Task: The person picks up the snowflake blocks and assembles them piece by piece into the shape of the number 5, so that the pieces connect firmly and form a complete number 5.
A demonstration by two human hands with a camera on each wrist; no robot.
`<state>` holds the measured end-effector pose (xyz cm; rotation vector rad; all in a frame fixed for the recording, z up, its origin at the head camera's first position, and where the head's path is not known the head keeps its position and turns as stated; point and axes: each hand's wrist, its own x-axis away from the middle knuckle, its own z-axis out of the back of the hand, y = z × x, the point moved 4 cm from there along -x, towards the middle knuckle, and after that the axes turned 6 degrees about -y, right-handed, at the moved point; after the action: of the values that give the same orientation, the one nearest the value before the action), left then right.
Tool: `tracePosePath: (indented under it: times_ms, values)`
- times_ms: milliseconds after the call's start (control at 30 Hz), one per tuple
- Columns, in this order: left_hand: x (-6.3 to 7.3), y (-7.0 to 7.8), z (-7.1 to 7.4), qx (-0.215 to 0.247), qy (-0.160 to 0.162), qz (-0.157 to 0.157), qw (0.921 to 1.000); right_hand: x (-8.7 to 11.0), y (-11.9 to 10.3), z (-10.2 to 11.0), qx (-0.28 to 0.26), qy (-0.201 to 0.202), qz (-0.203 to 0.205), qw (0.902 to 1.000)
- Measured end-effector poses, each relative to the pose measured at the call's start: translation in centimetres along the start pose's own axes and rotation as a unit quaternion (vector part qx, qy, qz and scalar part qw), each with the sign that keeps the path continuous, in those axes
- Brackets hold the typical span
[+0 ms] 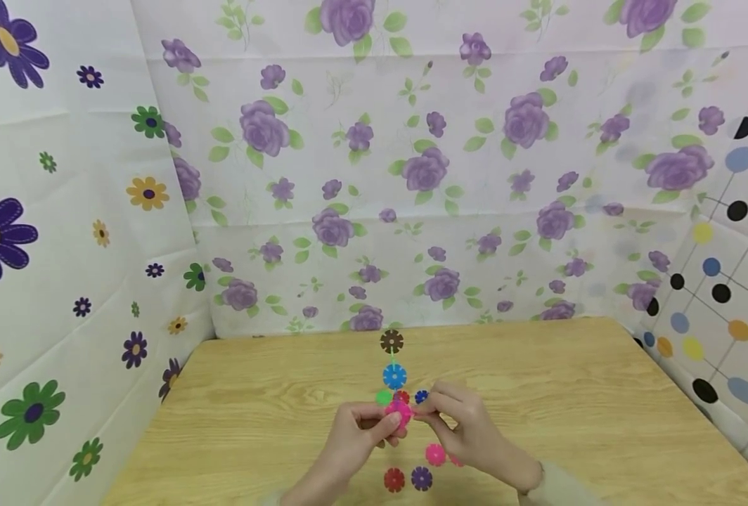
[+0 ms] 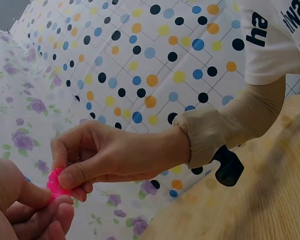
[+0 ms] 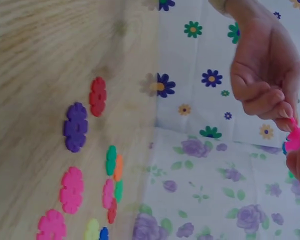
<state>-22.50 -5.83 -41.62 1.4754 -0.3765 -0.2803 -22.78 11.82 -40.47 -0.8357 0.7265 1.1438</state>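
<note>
Close together over the table, both hands are at a pink notched plastic disc (image 1: 399, 414). My left hand (image 1: 358, 436) grips it between thumb and fingers. From the other side, my right hand (image 1: 465, 425) pinches at its right edge. The left wrist view shows the pink disc (image 2: 58, 183) between the left fingertips and the right hand (image 2: 115, 152). Beyond the hands in the head view, a blue disc (image 1: 394, 377), a light green piece seen edge-on and a brown disc (image 1: 391, 341) stand in line; whether they join the pink disc is hidden.
On the wooden table (image 1: 254, 393) lie a red disc (image 1: 394, 481), a purple disc (image 1: 421, 478) and pink discs (image 1: 436, 454) near the right hand. Several smaller-looking discs, among them an orange disc (image 3: 118, 167), lie farther off. Patterned cloths hang around the table.
</note>
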Motion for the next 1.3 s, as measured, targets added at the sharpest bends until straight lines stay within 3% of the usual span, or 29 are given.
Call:
tracePosePath:
  times_ms: [133, 333, 767, 933, 1133, 1233, 1300]
  values:
    - [0.2, -0.6, 0.8, 0.007, -0.036, 0.012, 0.9993, -0.3, -0.1, -0.3, -0.007, -0.007, 0.001, 1.0000]
    - [0.5, -1.4, 1.1, 0.019, -0.060, 0.036, 0.9974, 0.1, 0.0, -1.0, -0.038, -0.016, -0.019, 0.9990]
    - [-0.2, -2.1, 0.0, 0.079, -0.081, 0.046, 0.9925, 1.1, 0.4, -1.5, -0.054, -0.017, -0.038, 0.9977]
    - [-0.5, -2.3, 0.0, 0.076, -0.072, 0.053, 0.9931, 1.3, 0.6, -1.6, -0.068, -0.028, -0.038, 0.9966]
    - [-0.7, -3.2, 0.4, 0.067, -0.063, 0.086, 0.9920, 2.1, 1.4, -2.1, -0.071, -0.071, -0.100, 0.9898]
    - [-0.8, -3.6, 0.7, 0.062, -0.059, 0.086, 0.9926, 2.6, 2.0, -2.1, -0.062, -0.114, -0.155, 0.9795]
    - [-0.8, -3.9, 0.9, 0.059, -0.054, 0.084, 0.9932, 3.2, 2.6, -2.1, -0.054, -0.154, -0.200, 0.9661]
